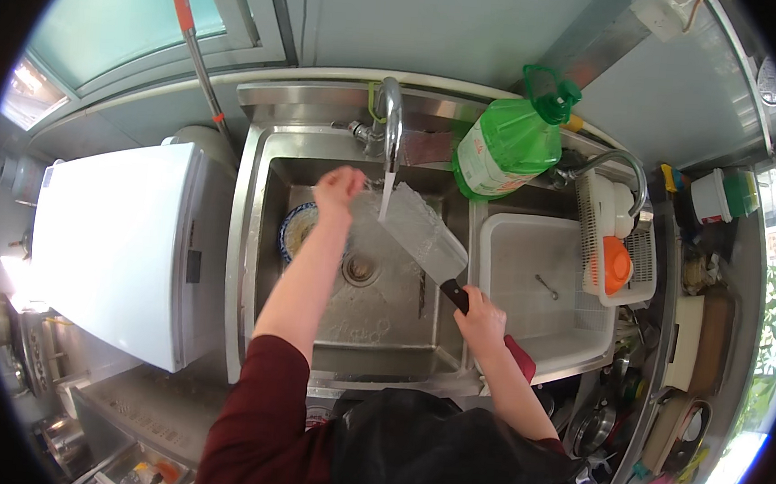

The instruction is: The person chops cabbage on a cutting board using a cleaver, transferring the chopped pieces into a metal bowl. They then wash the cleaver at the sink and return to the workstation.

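My right hand (481, 316) is closed around the dark handle of a cleaver (428, 241), whose wide blade points up and left over the sink basin. Water runs from the curved metal faucet (392, 121) beside the blade's far end, and the blade looks wet. My left hand (339, 188) is raised over the basin, left of the water stream, with its fingers curled; whether it holds anything is not clear. Partly behind my left forearm, a blue-rimmed bowl (292, 225) stands in the stainless steel sink (382, 322). The drain (361, 269) shows below the water stream.
Behind the sink divider stands a large green bottle (509, 149). To the right, a white plastic tub (528, 265) holds a spoon (547, 287), beside a dish rack (593, 256) with an orange bowl (616, 265). A white appliance (118, 243) stands left of the sink.
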The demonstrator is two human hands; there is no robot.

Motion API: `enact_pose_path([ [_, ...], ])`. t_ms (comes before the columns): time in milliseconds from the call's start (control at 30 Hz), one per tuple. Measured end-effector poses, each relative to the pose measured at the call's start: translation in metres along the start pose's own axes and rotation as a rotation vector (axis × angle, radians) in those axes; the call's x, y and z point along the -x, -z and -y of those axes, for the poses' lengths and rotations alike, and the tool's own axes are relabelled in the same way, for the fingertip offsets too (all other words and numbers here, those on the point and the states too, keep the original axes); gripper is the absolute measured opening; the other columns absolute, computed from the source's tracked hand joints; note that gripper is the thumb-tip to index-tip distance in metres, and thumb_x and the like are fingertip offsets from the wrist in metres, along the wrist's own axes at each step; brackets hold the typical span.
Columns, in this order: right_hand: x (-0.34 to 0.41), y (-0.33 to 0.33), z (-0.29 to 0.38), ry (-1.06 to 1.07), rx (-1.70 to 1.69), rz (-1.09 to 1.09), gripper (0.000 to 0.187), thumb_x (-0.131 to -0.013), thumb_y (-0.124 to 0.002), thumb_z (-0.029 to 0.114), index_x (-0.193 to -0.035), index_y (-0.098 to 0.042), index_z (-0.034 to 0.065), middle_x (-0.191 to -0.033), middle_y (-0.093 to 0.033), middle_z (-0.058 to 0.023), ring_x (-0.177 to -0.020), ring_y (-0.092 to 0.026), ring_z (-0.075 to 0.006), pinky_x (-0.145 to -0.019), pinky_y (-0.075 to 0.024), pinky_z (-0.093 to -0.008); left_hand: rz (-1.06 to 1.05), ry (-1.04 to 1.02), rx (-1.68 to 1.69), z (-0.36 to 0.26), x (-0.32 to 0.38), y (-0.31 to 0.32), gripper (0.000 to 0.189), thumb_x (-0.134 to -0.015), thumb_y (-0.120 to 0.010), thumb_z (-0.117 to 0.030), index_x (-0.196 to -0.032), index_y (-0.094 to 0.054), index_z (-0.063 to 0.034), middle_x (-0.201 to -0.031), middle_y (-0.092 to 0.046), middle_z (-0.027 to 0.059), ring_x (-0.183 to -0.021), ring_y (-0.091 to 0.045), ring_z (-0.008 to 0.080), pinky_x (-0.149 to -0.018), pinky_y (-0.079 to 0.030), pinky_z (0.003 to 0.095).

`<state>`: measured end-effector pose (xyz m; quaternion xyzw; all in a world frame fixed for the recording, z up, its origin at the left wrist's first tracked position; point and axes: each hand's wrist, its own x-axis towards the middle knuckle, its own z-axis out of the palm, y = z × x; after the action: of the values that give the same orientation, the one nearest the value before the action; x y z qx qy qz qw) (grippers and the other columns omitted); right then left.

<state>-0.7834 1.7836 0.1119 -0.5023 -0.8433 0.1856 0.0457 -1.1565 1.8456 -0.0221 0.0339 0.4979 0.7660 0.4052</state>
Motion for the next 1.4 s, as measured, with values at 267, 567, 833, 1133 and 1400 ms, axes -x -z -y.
enact_pose_path([
  [267,0.062,0.003,-0.028,-0.237,-0.104,0.043,0.041,-0.078,-0.069,0.023,-0.117,-0.064,0.0105,-0.094,-0.071,-0.0194,-0.09,-0.069,-0.039,-0.08,-0.0544,-0.0487,0.068,-0.256,-0.853,-0.053,-0.11,-0.013,0.04,-0.1,-0.049,-0.015,-0.137,-0.055,-0.0027,-0.138,-0.06,0.0178,-0.127,-0.056,0.0344,-0.105,-0.044,0.0405],
  [567,0.089,-0.01,-0.06,-0.095,-0.327,0.076,0.042,-0.075,-0.066,0.015,-0.115,-0.063,0.0012,-0.081,-0.07,-0.0162,-0.065,-0.068,-0.0299,-0.06,-0.0531,-0.038,0.247,-0.165,-0.597,-0.035,-0.015,-0.008,0.036,-0.099,-0.056,-0.023,-0.13,-0.064,-0.0048,-0.119,-0.071,0.0099,-0.112,-0.065,0.0203,-0.1,-0.049,0.0343],
  [833,0.082,0.019,-0.085,-0.345,-0.859,0.309,0.029,-0.075,-0.064,-0.001,-0.103,-0.06,-0.0026,-0.061,-0.051,-0.0024,-0.044,-0.046,-0.0115,-0.041,-0.0318,-0.0297,0.345,0.196,0.639,-0.002,0.193,0.047,0.05,-0.101,-0.056,-0.036,-0.145,-0.053,-0.0116,-0.15,-0.051,0.0095,-0.138,-0.048,0.0221,-0.106,-0.042,0.0453],
  [1133,0.079,0.033,-0.164,-0.077,-0.848,0.465,0.02,-0.081,-0.058,0.001,-0.101,-0.055,0.0029,-0.059,-0.042,0.0006,-0.04,-0.04,-0.0101,-0.037,-0.0286,-0.0259,0.245,-0.134,-2.173,0.075,0.312,0.035,0.057,-0.091,-0.064,-0.039,-0.143,-0.056,-0.0164,-0.143,-0.057,0.0105,-0.141,-0.043,0.0267,-0.109,-0.023,0.0617],
  [1400,0.102,0.045,-0.152,0.172,-0.787,0.505,0.01,-0.082,-0.066,0.008,-0.088,-0.06,0.0026,-0.062,-0.049,-0.0026,-0.045,-0.043,-0.0131,-0.041,-0.0323,-0.0312,0.115,0.167,-2.404,0.08,0.478,0.08,0.063,-0.082,-0.071,-0.041,-0.141,-0.058,-0.0206,-0.136,-0.061,0.0114,-0.144,-0.039,0.0307,-0.112,-0.006,0.0763],
])
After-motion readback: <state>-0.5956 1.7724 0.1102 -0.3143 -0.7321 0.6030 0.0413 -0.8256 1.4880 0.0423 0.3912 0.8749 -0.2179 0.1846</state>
